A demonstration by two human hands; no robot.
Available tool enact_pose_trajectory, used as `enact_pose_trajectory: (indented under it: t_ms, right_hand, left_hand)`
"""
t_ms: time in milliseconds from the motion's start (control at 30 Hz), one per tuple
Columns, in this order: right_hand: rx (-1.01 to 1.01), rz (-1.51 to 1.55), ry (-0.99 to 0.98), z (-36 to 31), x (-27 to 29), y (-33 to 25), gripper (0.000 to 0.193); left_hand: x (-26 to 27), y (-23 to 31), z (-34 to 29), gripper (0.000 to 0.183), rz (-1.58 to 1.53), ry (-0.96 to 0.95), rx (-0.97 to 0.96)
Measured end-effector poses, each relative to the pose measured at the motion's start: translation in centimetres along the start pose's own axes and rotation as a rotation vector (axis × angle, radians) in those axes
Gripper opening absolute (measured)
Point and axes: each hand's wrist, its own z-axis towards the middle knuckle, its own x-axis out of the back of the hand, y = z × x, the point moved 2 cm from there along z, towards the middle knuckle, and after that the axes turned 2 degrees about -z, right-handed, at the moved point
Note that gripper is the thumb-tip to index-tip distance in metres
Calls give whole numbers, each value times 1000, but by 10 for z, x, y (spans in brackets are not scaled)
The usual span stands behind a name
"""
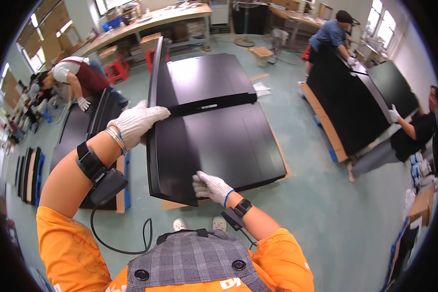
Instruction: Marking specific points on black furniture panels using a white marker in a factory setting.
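A long black panel [154, 92] stands tilted up along the left side of a stack of flat, glossy black panels [233, 141]. My left hand [138, 121], in a white knit glove, is closed over the raised panel's upper left edge; its fingertips are partly hidden. My right hand [211, 187], gloved too, has its fingers curled at the near end of that panel, low by the stack's front edge. A dark gap crosses the stack, with a small pale slot-like piece [209, 106] in it. Brown board [175, 205] shows under the stack.
On the left, a person in a dark red apron [85, 78] bends over another black stack [75, 121]. Two people handle large black panels [345, 92] on a wooden base at right. A long workbench [155, 18] and red stools [116, 70] stand behind. A cable [148, 238] hangs from my left forearm device.
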Motion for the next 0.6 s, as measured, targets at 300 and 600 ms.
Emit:
enact_pose_trajectory:
  t_ms: [300, 600]
  right_hand:
    - [-242, -425, 324, 131, 79, 151, 58]
    - [332, -1406, 60, 215, 87, 174, 51]
  left_hand:
    - [5, 2, 3, 31, 336, 55, -18]
    - [36, -10, 12, 34, 321, 175, 48]
